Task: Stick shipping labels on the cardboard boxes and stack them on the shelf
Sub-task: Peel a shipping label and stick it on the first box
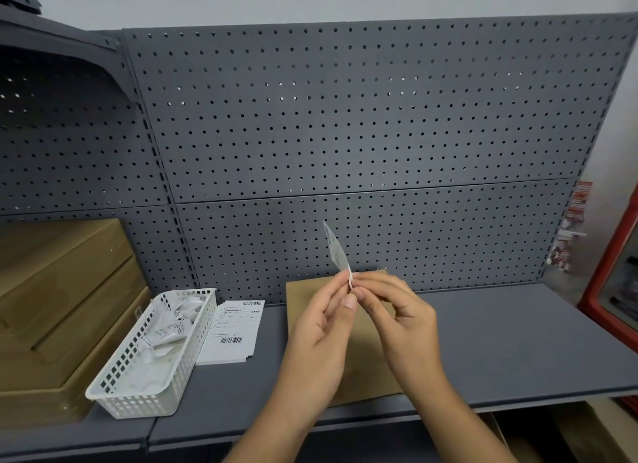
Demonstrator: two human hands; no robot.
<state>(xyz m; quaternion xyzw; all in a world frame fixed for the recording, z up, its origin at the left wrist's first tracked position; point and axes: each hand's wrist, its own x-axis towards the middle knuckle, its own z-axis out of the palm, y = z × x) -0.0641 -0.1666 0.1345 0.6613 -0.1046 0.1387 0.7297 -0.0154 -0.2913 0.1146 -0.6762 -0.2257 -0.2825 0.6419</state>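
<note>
Two hands show, the left hand (321,335) and the right hand (404,321), each on a bare forearm (276,424) cut off by the bottom edge of the view; the skin is uncovered from the fingertips down to that edge; the fingers (329,291) are slender, with the knuckle creases plain to see; the left thumb's nail (350,302) is short, rounded and plain; both wrists are bare as well.

A shop stockroom or packing area. Grey metal shelving (500,352) with a pegboard back panel (345,117) rises behind the left hand (321,328). Stacked cardboard boxes (58,307) and printed shipping labels (234,331) lie to its left.
</note>
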